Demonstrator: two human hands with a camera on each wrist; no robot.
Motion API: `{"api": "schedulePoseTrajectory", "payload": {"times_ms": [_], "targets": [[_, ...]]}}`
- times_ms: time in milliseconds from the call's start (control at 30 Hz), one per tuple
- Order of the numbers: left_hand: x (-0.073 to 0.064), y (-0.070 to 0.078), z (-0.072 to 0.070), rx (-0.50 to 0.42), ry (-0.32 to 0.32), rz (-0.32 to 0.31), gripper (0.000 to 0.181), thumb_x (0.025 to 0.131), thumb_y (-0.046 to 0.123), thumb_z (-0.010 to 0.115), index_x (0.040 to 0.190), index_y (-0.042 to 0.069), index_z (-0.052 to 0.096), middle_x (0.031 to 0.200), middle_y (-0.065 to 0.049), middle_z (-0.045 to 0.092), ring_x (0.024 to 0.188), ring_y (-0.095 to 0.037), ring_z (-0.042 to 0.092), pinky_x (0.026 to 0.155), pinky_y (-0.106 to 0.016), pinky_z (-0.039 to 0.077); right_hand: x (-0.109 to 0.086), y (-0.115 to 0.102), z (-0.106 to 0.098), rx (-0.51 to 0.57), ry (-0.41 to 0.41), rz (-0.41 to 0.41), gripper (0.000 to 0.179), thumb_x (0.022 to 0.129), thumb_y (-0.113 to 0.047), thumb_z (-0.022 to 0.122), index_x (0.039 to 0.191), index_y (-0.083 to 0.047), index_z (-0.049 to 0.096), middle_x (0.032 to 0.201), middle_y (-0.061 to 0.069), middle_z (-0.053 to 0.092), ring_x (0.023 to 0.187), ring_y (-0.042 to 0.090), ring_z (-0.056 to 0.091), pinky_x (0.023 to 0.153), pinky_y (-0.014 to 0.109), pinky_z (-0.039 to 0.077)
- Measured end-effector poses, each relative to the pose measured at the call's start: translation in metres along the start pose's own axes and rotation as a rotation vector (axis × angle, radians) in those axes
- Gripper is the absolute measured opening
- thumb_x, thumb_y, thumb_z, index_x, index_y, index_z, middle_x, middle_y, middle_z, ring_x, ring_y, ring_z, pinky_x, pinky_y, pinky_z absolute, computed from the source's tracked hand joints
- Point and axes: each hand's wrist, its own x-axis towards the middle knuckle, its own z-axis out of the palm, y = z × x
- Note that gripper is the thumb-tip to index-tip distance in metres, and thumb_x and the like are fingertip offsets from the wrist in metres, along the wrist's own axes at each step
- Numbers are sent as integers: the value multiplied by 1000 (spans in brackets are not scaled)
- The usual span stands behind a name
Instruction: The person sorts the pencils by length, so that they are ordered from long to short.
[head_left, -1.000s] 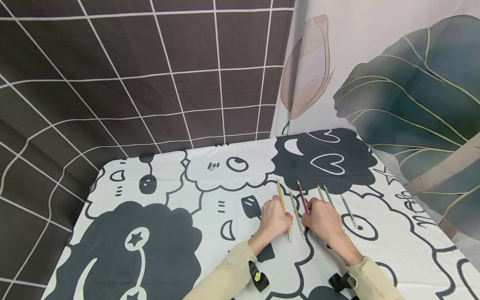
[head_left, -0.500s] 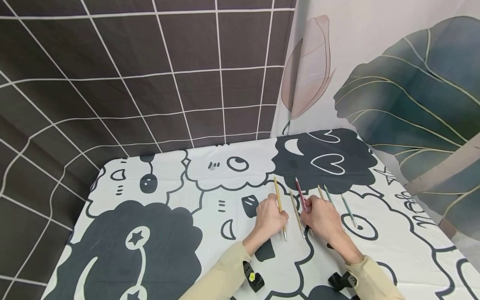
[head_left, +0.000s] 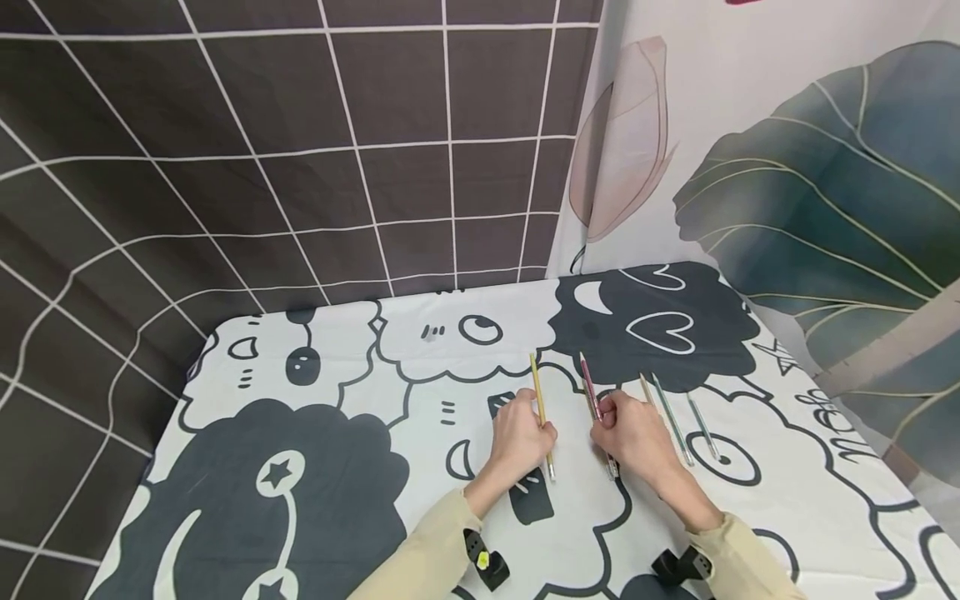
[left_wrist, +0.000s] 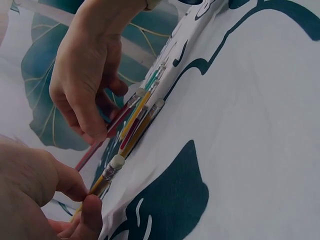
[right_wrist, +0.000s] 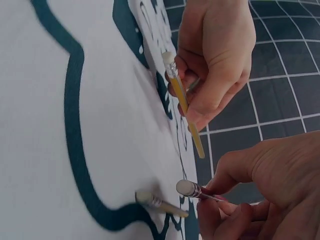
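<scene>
My left hand (head_left: 519, 433) pinches a yellow pencil (head_left: 537, 385) between thumb and fingers, its eraser end toward me. To its right, a maroon pencil (head_left: 588, 379) is held between the thumb and fingers of my right hand (head_left: 637, 435). Beneath that hand a gold pencil (right_wrist: 161, 203) lies on the cloth, mostly covered in the head view. Just right of the hand lie a tan pencil (head_left: 645, 388) and a teal pencil (head_left: 671, 417), with another teal pencil (head_left: 703, 425) farther right. In the left wrist view several eraser ends bunch up beside the right hand.
A white cloth (head_left: 450, 542) with black cartoon drawings covers the table. Behind it hangs a dark curtain (head_left: 397, 108) with white grid lines. A pale curtain with leaf prints (head_left: 817, 217) closes off the right side.
My left hand has moved left with the yellow pencil, widening the gap between the hands. My right hand has shifted slightly left with the maroon pencil, over the gold one.
</scene>
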Motion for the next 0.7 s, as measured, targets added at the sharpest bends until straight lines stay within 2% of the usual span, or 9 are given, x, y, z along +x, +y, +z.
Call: {"api": "schedulePoseTrajectory", "payload": {"times_ms": [200,367,700], "targets": [[-2,-3,-5,-9,4,3,46,72,-4,70,116,-13,61,63,1,63,64,-16,60,63,-32,49,1,-8,5,-14,-11,-6,11,73,1,66,82,-2,61,64,-2,53,55,14,49,52,32,41],[-4,-7,-10,-7,11,-18,46,73,-4,71,117,-13,61,65,1,60,64,-16,57,61,-32,48,1,-14,8,34,-39,8,11,74,2,66,84,0,61,67,0,55,57,15,51,53,32,43],[-10,-20,-26,-12,20,-70,47,74,-5,72,119,-12,61,61,6,55,61,-10,52,59,-29,46,6,-21,16,68,-40,-51,12,73,2,67,83,-2,62,66,-2,54,56,13,50,53,31,42]]}}
